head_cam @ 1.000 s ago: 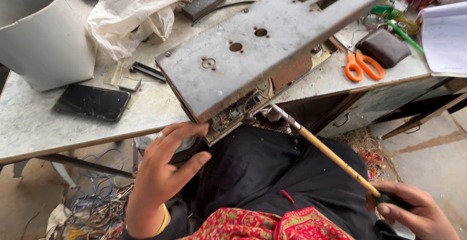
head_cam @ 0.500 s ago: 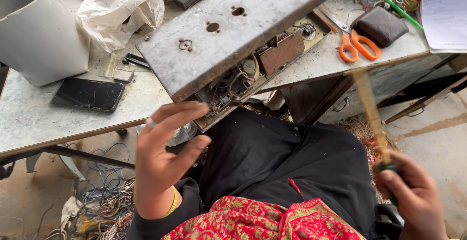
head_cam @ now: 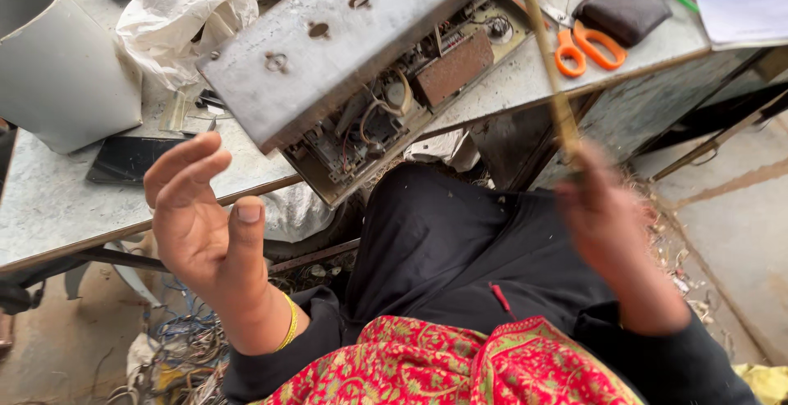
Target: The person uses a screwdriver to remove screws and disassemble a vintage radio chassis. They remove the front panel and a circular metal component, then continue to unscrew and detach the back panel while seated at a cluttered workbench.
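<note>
Since the earlier frames, the left hand [head_cam: 205,224] is lifting off the underside of the metal chassis [head_cam: 361,68] and is now hanging in the air below the table [head_cam: 49,200] edge, palm up, its fingers [head_cam: 176,171] spread and loosely curled, touching nothing. Meanwhile the right hand [head_cam: 603,216] is swinging up, blurred with motion, and its fingers are closing around the lower end of a thin wooden stick [head_cam: 546,68], which is now standing nearly upright and reaching up across the table edge beside the chassis. That chassis is lying tilted over the table edge, its grey plate with holes facing up and its wiring and a brown block showing along the open side toward the person. Orange-handled scissors [head_cam: 587,48] and a dark wallet [head_cam: 624,9] are lying on the table to the right of the stick; a grey cylinder [head_cam: 57,68], a crumpled white bag [head_cam: 189,19] and a flat black device [head_cam: 131,159] are sitting to the left.
</note>
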